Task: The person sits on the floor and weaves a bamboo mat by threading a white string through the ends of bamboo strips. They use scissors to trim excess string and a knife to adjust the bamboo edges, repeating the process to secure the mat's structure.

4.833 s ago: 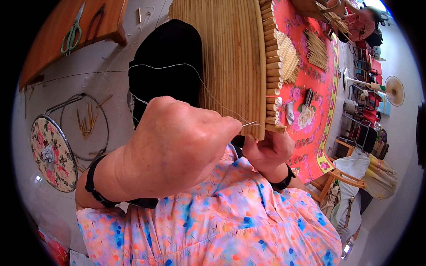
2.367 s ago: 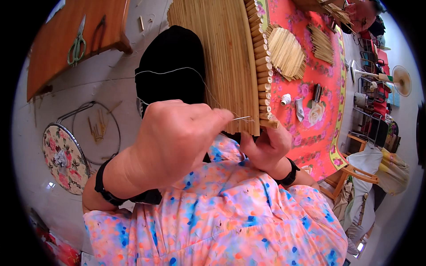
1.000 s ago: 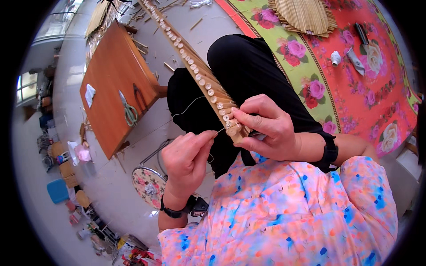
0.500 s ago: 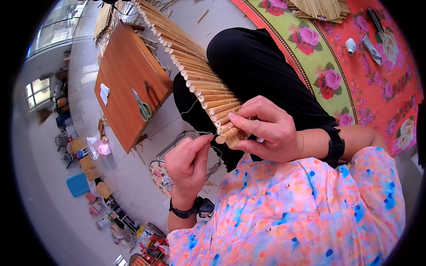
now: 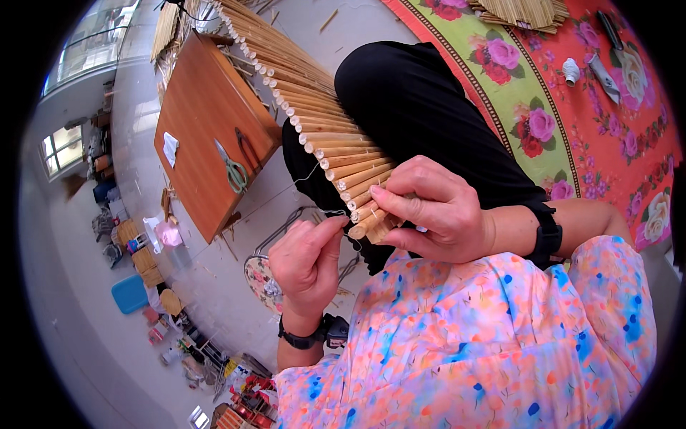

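Pale floor [image 5: 214, 286] under you, wooden tabletop [image 5: 207, 136] at 10 o'clock carrying green-handled scissors [image 5: 236, 177], a dark hand tool [image 5: 246, 151] and a small white cloth [image 5: 170, 149]. Flowered red-and-green sheet [image 5: 607, 136] spreads at 2 o'clock, with a white spool [image 5: 570, 71] on it and part of another flat stick piece [image 5: 525, 13] past 1. Flowered round stool [image 5: 263, 282] sits low at 8.

Stick mat [image 5: 350, 171] starts near centre and runs off toward 11, up against your black trousers [image 5: 414, 93]. Its row of round cut ends faces roughly 8 o'clock; white stitches cross the last few sticks.

Your right hand [image 5: 439, 211], at 3, has thumb and index clamped on the mat's near corner. Your left hand [image 5: 307, 264], at 7, has thumb and index pinched together on thread [image 5: 314, 170], tips just beside the corner stick; can't tell if they touch it, or if there's a needle between them.

Handling, my read: light for its length, stiff along each stick, floppy across the lashings, so it fans and sags. Smooth sticks may roll or slide under a loose pinch. Individual sticks could split if bent. Best hold: across several sticks at the near corner, close to the stitches, far end propped on your leg. Thread is soft and snags easily; grip it short.
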`<action>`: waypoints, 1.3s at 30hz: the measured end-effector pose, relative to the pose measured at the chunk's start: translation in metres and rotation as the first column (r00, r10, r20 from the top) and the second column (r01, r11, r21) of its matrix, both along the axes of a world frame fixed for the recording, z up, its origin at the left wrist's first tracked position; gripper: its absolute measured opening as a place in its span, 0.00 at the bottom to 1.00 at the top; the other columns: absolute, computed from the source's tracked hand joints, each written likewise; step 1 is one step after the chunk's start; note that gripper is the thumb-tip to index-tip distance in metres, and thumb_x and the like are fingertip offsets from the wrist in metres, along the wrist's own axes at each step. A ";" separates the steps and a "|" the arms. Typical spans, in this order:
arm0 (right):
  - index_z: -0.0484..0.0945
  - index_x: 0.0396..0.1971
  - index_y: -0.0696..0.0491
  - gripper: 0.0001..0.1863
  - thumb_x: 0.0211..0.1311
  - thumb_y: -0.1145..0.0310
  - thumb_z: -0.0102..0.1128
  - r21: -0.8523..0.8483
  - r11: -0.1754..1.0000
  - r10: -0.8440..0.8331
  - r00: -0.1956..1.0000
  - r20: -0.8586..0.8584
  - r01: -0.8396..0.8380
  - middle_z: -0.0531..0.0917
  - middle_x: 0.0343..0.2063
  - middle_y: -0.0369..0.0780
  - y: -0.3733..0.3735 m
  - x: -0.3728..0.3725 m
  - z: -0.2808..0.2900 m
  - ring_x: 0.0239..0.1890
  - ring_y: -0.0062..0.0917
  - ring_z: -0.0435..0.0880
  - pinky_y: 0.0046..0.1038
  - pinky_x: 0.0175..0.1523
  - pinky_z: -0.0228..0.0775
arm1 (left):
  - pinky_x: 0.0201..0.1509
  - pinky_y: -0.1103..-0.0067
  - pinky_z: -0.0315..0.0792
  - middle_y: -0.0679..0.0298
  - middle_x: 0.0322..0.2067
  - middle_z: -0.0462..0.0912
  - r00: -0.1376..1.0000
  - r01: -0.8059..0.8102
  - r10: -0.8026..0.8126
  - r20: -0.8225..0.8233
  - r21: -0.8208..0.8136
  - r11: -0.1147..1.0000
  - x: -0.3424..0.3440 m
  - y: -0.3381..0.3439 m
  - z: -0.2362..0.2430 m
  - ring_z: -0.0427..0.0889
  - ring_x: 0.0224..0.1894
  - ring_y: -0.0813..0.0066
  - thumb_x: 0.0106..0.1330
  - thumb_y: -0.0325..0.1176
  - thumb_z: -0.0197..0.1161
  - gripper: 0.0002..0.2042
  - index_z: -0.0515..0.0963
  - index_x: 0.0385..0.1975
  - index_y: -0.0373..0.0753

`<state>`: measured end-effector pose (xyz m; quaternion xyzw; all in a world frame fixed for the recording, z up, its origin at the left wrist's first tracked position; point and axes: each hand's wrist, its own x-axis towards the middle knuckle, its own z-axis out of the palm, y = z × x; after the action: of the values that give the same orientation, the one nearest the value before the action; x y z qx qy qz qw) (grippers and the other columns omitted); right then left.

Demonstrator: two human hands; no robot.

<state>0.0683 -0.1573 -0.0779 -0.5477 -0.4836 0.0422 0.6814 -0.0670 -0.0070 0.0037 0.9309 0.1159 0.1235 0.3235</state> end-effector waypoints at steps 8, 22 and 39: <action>0.78 0.44 0.63 0.28 0.39 0.72 0.76 -0.004 1.000 -0.009 1.000 0.002 0.009 0.78 0.34 0.43 0.000 0.001 0.001 0.35 0.35 0.78 0.32 0.39 0.73 | 0.20 0.77 0.57 0.64 0.15 0.66 1.000 -0.003 0.003 0.008 -0.011 1.000 0.001 0.001 0.001 0.64 0.16 0.70 0.54 0.17 0.65 0.08 0.81 0.34 0.34; 0.79 0.43 0.62 0.27 0.38 0.70 0.76 -0.015 1.000 -0.015 1.000 0.000 0.015 0.79 0.34 0.42 -0.001 0.001 0.000 0.36 0.35 0.79 0.31 0.40 0.75 | 0.20 0.77 0.58 0.63 0.15 0.67 1.000 0.000 0.001 -0.005 0.007 1.000 0.005 -0.002 0.002 0.65 0.16 0.70 0.53 0.17 0.65 0.09 0.81 0.33 0.34; 0.78 0.47 0.62 0.27 0.44 0.68 0.74 -0.087 0.995 -0.052 0.999 0.009 0.053 0.78 0.36 0.44 -0.005 -0.006 0.001 0.37 0.37 0.79 0.32 0.40 0.75 | 0.20 0.77 0.59 0.63 0.16 0.67 0.997 -0.045 0.040 -0.071 -0.070 0.996 -0.001 -0.001 0.005 0.67 0.17 0.71 0.57 0.17 0.64 0.08 0.79 0.34 0.35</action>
<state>0.0626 -0.1625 -0.0771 -0.5897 -0.4689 0.0436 0.6561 -0.0680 -0.0084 0.0083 0.9197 0.1514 0.0935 0.3499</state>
